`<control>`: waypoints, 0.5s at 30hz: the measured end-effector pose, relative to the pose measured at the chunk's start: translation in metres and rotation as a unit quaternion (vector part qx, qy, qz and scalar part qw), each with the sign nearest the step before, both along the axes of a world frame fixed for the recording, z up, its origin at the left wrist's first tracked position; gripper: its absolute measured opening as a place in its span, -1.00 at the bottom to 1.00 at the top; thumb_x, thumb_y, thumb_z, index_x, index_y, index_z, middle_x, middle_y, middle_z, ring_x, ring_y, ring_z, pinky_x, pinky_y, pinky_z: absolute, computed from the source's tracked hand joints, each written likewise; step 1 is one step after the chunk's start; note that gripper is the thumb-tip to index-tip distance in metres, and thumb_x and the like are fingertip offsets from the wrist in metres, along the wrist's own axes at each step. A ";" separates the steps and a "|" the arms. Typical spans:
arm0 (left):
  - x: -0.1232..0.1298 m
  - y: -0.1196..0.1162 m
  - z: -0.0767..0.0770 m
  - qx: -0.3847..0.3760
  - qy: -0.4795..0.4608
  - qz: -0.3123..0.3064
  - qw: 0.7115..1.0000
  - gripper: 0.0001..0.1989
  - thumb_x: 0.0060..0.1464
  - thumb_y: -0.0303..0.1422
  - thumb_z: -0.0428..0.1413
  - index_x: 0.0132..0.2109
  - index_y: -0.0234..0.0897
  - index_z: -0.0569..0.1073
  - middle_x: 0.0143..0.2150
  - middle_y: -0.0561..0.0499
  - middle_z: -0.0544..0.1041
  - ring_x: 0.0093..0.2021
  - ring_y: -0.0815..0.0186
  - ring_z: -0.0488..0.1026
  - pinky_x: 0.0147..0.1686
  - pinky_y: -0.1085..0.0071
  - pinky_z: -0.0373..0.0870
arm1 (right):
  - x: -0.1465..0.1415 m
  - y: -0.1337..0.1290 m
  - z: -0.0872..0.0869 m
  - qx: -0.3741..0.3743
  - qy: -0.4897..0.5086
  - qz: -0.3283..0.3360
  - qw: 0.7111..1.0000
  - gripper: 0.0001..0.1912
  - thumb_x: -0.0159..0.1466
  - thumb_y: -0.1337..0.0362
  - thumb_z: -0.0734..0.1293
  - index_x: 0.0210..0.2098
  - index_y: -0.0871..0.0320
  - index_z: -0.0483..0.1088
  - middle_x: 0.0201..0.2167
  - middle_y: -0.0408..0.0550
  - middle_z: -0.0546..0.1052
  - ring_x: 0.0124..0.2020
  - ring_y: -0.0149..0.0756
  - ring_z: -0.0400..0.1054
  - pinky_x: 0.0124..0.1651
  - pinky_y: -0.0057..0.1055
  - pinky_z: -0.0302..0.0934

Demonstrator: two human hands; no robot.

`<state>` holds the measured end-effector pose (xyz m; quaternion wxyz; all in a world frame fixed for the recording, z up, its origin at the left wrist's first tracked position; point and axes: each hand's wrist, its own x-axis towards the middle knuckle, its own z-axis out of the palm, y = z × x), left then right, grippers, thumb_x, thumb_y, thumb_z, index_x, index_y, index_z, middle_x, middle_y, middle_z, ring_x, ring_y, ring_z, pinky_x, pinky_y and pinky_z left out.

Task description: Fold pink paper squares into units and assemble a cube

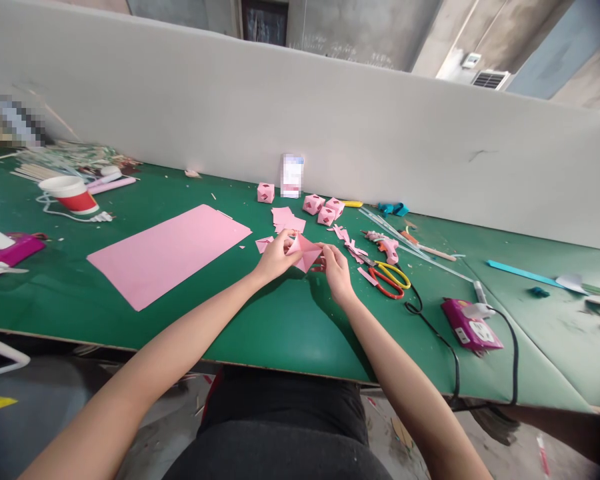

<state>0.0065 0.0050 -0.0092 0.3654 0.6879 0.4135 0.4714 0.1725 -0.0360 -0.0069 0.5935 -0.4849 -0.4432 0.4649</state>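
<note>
A small creased piece of pink paper (pixel 306 255) is held up between both hands above the green table. My left hand (pixel 278 257) pinches its left side, and my right hand (pixel 336 267) grips its right corner. Just behind the hands lie pink paper squares (pixel 289 219), with a folded pink piece (pixel 264 245) beside my left hand. Folded pink paper cubes stand farther back, one (pixel 266 193) left of a propped phone (pixel 292 176) and several (pixel 314 204) to its right. A large pink sheet (pixel 167 257) lies at the left.
Right of my hands are pink scraps (pixel 347 243), scissors (pixel 393 280) with red and yellow handles, and a pink glue gun (pixel 385 245). A black cable runs near a magenta power box (pixel 470 325). A paper cup (pixel 69 193) stands at the left. The table's front edge (pixel 280 373) crosses below.
</note>
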 end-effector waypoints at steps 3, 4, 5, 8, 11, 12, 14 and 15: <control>0.001 -0.001 0.002 0.003 -0.003 -0.025 1.000 -0.58 0.03 -0.40 0.24 0.06 -0.24 0.40 -0.30 0.06 0.49 -0.25 0.25 0.51 -0.21 0.35 0.42 | 0.004 0.000 0.004 -0.066 0.067 0.018 0.995 -0.62 0.30 -0.09 0.33 -0.20 0.09 0.53 -0.36 -0.09 0.53 -0.45 -0.37 0.42 -0.39 -0.39 0.45; 0.001 -0.002 0.003 0.003 -0.005 -0.039 0.999 -0.57 0.02 -0.40 0.25 0.06 -0.24 0.41 -0.33 0.07 0.48 -0.28 0.26 0.51 -0.23 0.35 0.42 | 0.007 0.000 0.006 -0.089 0.083 0.036 0.992 -0.62 0.30 -0.09 0.34 -0.20 0.10 0.53 -0.36 -0.08 0.54 -0.47 -0.37 0.42 -0.38 -0.38 0.46; 0.002 -0.004 0.004 0.002 -0.008 -0.053 0.999 -0.57 0.01 -0.41 0.25 0.06 -0.24 0.41 -0.36 0.09 0.48 -0.30 0.26 0.51 -0.25 0.35 0.41 | 0.009 0.000 0.008 -0.105 0.090 0.056 0.989 -0.63 0.30 -0.07 0.37 -0.20 0.11 0.53 -0.36 -0.07 0.56 -0.47 -0.37 0.43 -0.38 -0.38 0.47; 0.002 -0.006 0.006 0.000 -0.017 -0.078 0.997 -0.54 0.02 -0.41 0.25 0.09 -0.25 0.40 -0.39 0.10 0.48 -0.32 0.28 0.50 -0.26 0.37 0.40 | 0.015 -0.001 0.013 -0.120 0.086 0.120 0.982 -0.73 0.26 0.04 0.46 -0.20 0.10 0.53 -0.35 -0.07 0.61 -0.45 -0.36 0.47 -0.35 -0.39 0.48; 0.001 -0.003 0.004 -0.002 -0.032 -0.082 0.996 -0.54 0.05 -0.35 0.28 0.09 -0.26 0.39 -0.34 0.06 0.54 -0.30 0.28 0.52 -0.26 0.38 0.40 | 0.018 -0.002 0.014 -0.127 0.082 0.161 0.975 -0.77 0.22 0.14 0.51 -0.19 0.11 0.54 -0.32 -0.08 0.63 -0.41 -0.36 0.52 -0.28 -0.39 0.50; 0.001 -0.001 0.003 -0.003 -0.039 -0.084 0.996 -0.53 0.06 -0.32 0.28 0.10 -0.26 0.38 -0.30 0.04 0.57 -0.28 0.27 0.54 -0.26 0.38 0.41 | 0.018 -0.003 0.014 -0.131 0.082 0.175 0.972 -0.77 0.22 0.16 0.52 -0.19 0.12 0.54 -0.31 -0.08 0.64 -0.39 -0.35 0.54 -0.25 -0.39 0.50; 0.000 0.002 0.000 0.000 -0.048 -0.087 0.995 -0.51 0.06 -0.29 0.30 0.10 -0.25 0.38 -0.23 -0.02 0.60 -0.22 0.24 0.57 -0.23 0.37 0.43 | 0.019 -0.003 0.014 -0.137 0.080 0.198 0.967 -0.76 0.20 0.21 0.54 -0.18 0.14 0.54 -0.31 -0.06 0.65 -0.33 -0.31 0.57 -0.20 -0.39 0.50; 0.000 0.003 0.000 0.003 -0.048 -0.088 0.995 -0.51 0.06 -0.28 0.31 0.10 -0.25 0.38 -0.20 -0.03 0.62 -0.19 0.22 0.58 -0.21 0.36 0.44 | 0.019 -0.003 0.013 -0.140 0.082 0.206 0.965 -0.76 0.20 0.21 0.54 -0.18 0.14 0.54 -0.31 -0.05 0.66 -0.31 -0.30 0.58 -0.18 -0.39 0.50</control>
